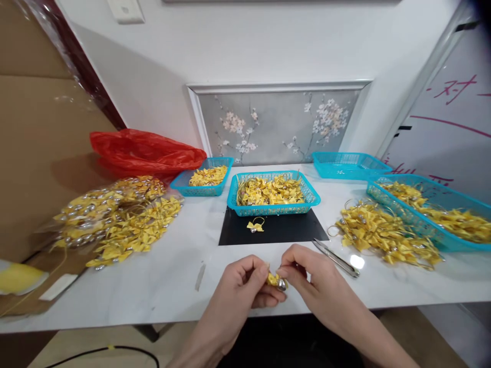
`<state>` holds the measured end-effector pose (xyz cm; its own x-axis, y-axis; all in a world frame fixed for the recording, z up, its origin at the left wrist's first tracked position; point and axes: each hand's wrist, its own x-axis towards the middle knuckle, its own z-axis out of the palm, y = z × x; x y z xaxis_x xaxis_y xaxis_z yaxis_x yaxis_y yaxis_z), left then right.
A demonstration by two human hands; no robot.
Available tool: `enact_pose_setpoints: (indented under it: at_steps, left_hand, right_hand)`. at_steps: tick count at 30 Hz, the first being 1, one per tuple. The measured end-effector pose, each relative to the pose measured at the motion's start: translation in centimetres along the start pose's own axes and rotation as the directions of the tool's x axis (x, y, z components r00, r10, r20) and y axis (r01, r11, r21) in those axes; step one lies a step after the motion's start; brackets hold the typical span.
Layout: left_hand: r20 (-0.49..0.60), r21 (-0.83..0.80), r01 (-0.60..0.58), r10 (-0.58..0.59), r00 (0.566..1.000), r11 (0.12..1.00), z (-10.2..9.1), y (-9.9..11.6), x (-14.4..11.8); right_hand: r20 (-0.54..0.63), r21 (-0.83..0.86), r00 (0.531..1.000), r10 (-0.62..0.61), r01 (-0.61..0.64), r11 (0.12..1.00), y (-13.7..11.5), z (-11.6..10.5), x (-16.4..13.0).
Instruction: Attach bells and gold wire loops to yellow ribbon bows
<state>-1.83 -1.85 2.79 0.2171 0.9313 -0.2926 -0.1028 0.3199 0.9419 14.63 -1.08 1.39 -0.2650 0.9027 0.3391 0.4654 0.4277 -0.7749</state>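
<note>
Pinching a glossy-beaded yellow bow (272, 279) between left hand (245, 283) and right hand (315, 278)

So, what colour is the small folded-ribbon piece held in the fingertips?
The small folded-ribbon piece is yellow, shown best in the head view.

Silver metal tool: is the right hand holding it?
No, the silver metal tool lies on the white table, while the right hand pinches a yellow bow.

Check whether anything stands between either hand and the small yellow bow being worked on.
Nothing visible does: the left hand holds the yellow bow, and the right hand pinches at its edge.
</note>
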Motion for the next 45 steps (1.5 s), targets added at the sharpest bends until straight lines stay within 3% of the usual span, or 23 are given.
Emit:
enact_pose_setpoints:
  at_steps: [6, 12, 18, 23, 28, 33, 38, 40, 42, 45]
  left_hand:
    - [0.058, -0.004, 0.009, -0.009, 0.998, 1.0, 0.3, -0.2, -0.3]
    - [0.032, -0.113, 0.034, -0.031, 0.999, 0.993, 0.3, 0.1, -0.6]
    - [0.085, -0.009, -0.003, 0.004, 0.996, 1.0, 0.3, -0.3, -0.8]
    - [0.104, -0.157, 0.076, -0.06, 0.993, 0.985, 0.4, -1.4, -1.1]
    - [0.022, -0.213, 0.062, -0.058, 0.998, 0.975, -0.3, -1.3, -1.3]
    - [-0.14, -0.288, -0.036, -0.005, 0.99, 0.957, -2.4, -0.5, -1.1]
    - [-0.213, -0.272, -0.115, 0.057, 0.975, 0.955, -3.9, 0.4, -1.4]
    - [-0.21, -0.176, -0.159, 0.121, 0.97, 0.971, -4.3, 0.3, -1.6]
    - [-0.243, 0.075, -0.231, 0.243, 0.939, 0.97, -4.9, 0.2, -1.7]
    - [-0.342, 0.435, -0.261, 0.426, 0.837, 0.862, -7.2, 0.2, -2.0]
  right_hand:
    - [0.052, 0.066, 0.996, 0.066, -0.069, 0.995, -0.2, -0.1, -0.1]
    - [0.075, 0.149, 0.987, 0.144, -0.154, 0.977, -0.1, -0.3, 0.0]
    - [0.078, 0.165, 0.985, 0.157, -0.168, 0.972, 0.2, 0.2, 0.0]
    - [0.134, 0.19, 0.979, 0.157, -0.18, 0.965, 1.4, 1.5, -0.7]
    - [0.144, 0.231, 0.982, 0.124, -0.155, 0.961, 2.4, 2.1, -0.3]
    - [0.015, 0.254, 0.982, 0.189, -0.187, 0.949, 1.8, 1.8, 0.2]
    - [0.094, 0.213, 0.981, 0.167, -0.184, 0.959, 1.3, 1.6, 0.2]
    - [0.099, 0.209, 0.98, 0.17, -0.188, 0.96, 1.3, 1.7, 0.1]
    - [0.108, 0.195, 0.978, 0.176, -0.195, 0.961, 1.5, 1.9, -0.2]
    - [0.143, 0.128, 0.976, 0.163, -0.182, 0.975, 2.3, 2.0, -0.6]
